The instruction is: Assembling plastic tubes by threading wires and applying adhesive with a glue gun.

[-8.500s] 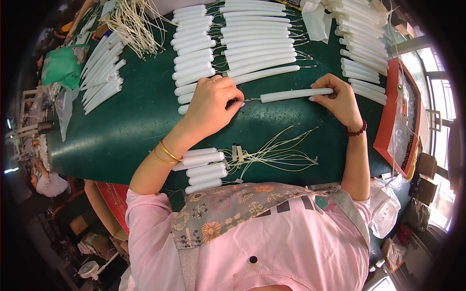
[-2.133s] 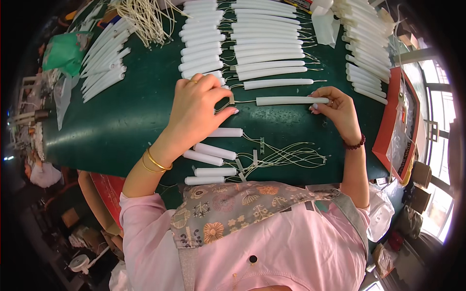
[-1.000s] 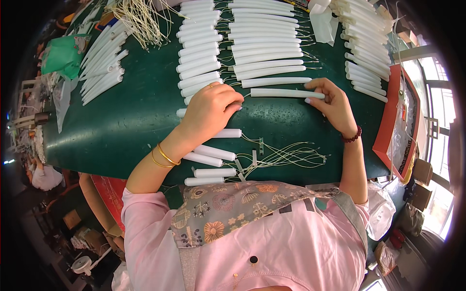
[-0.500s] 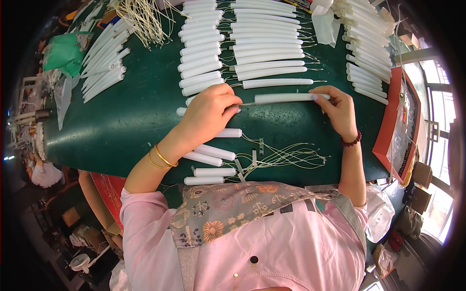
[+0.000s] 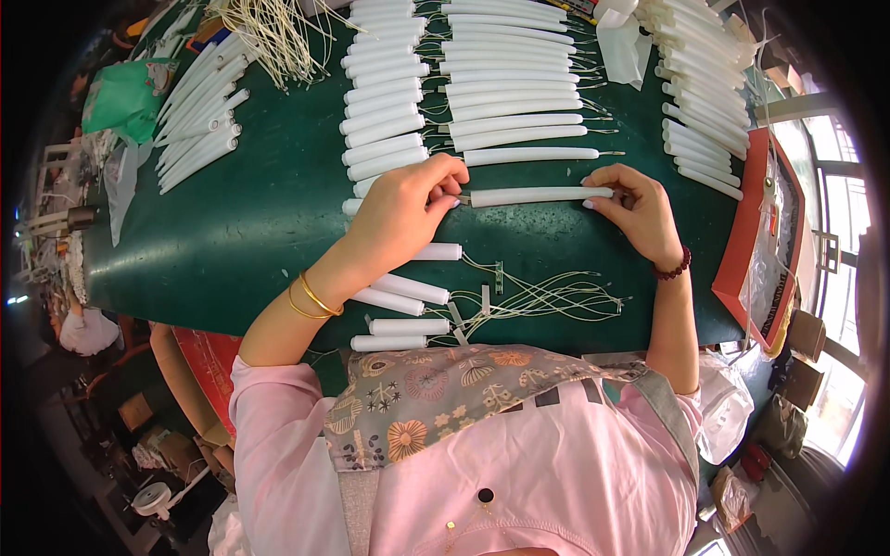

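Across the middle of the green table [image 5: 232, 264], a white tube [image 5: 533, 196] spans the space between two hands, just nearer the wearer than the stacked tubes [image 5: 514, 99]. The right hand [image 5: 642, 211] has thumb and fingers closed on its right end. The left hand [image 5: 410, 196] pinches at the wire [image 5: 466, 199] by its left end; fingers cover most of that spot, so what else they hold is hard to tell. Nearer the body lie short tubes [image 5: 410, 327], with thin leads [image 5: 556, 301] trailing off to the right.

The step in hand looks to be handling the wire at the tube's left end. The next move, I judge, calls for a steady right grip and a light left pinch, keeping wire and tube in line so nothing kinks.
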Demonstrator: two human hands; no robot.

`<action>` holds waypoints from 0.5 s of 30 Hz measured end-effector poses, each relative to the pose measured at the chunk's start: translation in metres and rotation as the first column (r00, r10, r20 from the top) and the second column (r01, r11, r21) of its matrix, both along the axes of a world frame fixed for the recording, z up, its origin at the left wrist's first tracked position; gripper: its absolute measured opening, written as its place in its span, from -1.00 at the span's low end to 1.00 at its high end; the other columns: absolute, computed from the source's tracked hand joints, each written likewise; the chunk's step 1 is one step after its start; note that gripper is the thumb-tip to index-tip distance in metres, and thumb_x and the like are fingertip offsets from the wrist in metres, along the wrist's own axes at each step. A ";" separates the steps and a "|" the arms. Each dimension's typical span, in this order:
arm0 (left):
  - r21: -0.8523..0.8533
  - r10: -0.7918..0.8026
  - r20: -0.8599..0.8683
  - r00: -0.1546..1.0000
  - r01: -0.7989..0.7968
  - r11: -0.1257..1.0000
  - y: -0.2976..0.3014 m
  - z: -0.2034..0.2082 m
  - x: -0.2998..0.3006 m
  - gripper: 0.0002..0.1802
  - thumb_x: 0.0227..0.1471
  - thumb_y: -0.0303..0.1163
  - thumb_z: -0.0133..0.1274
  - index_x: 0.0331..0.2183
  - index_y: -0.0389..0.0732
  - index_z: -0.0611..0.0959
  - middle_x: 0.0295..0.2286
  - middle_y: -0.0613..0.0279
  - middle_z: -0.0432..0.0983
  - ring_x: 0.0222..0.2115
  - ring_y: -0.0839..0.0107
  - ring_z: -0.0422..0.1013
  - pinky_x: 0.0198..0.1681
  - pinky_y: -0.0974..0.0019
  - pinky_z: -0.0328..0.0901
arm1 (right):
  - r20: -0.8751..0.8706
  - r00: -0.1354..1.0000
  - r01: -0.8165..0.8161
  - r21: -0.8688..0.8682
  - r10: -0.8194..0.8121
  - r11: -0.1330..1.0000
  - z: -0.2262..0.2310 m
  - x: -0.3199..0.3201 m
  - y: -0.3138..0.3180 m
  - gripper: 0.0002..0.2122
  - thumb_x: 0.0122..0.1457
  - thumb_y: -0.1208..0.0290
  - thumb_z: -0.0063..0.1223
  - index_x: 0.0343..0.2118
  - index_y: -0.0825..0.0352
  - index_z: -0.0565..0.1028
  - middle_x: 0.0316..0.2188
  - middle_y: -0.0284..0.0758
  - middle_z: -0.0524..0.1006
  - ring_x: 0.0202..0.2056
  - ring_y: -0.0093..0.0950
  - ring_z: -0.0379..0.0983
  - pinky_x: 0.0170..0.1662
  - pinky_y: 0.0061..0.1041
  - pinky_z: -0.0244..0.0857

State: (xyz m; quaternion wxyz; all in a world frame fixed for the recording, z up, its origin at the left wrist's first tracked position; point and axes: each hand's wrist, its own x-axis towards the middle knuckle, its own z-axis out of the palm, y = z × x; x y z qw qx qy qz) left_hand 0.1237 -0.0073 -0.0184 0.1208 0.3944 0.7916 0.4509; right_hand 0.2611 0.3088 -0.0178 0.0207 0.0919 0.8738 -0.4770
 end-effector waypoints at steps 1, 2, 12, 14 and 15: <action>-0.001 -0.001 0.000 1.000 0.001 1.000 -0.001 0.000 -0.001 -0.79 0.06 -0.61 0.25 -0.22 -0.21 0.64 -0.41 0.18 0.68 -0.44 0.25 0.61 -0.36 0.21 0.45 | -0.040 0.999 0.004 -0.028 -0.005 1.000 -0.003 0.000 0.002 -0.80 0.16 0.59 0.38 -0.15 0.35 0.67 -0.41 -0.59 0.53 -0.44 -0.80 0.20 -0.38 -0.70 0.11; -0.039 -0.017 -0.070 0.997 0.014 0.999 -0.003 0.001 -0.003 -0.76 0.06 -0.62 0.24 -0.20 -0.20 0.63 -0.42 0.20 0.68 -0.44 0.27 0.61 -0.37 0.23 0.45 | -0.079 0.997 0.007 -0.057 -0.012 0.998 -0.005 0.000 0.003 -0.80 0.16 0.59 0.38 -0.15 0.35 0.68 -0.42 -0.59 0.52 -0.45 -0.80 0.19 -0.39 -0.70 0.10; 0.036 0.065 -0.101 0.993 -0.061 0.997 0.013 -0.004 -0.001 -0.72 0.03 -0.66 0.25 -0.23 -0.17 0.59 -0.47 0.25 0.66 -0.47 0.31 0.61 -0.39 0.30 0.44 | -0.076 0.997 0.001 0.008 0.000 1.000 -0.009 0.001 0.009 -0.79 0.17 0.58 0.37 -0.12 0.34 0.69 -0.36 -0.54 0.62 -0.41 -0.78 0.30 -0.34 -0.72 0.19; -0.017 0.045 -0.143 0.989 -0.048 0.999 0.012 -0.004 -0.003 -0.74 0.05 -0.64 0.28 -0.23 -0.19 0.59 -0.48 0.26 0.65 -0.46 0.37 0.59 -0.36 0.33 0.44 | -0.101 0.995 -0.008 -0.062 0.002 0.998 -0.011 0.000 0.011 -0.79 0.17 0.57 0.37 -0.12 0.35 0.69 -0.32 -0.52 0.65 -0.40 -0.77 0.33 -0.32 -0.72 0.22; -0.071 0.022 -0.183 0.983 -0.035 0.997 0.012 -0.003 -0.003 -0.76 0.08 -0.62 0.30 -0.23 -0.21 0.60 -0.48 0.28 0.64 -0.45 0.43 0.58 -0.32 0.36 0.45 | -0.101 0.995 -0.009 -0.062 0.003 0.998 -0.010 0.000 0.011 -0.79 0.17 0.57 0.37 -0.12 0.35 0.69 -0.32 -0.52 0.65 -0.40 -0.77 0.33 -0.32 -0.72 0.22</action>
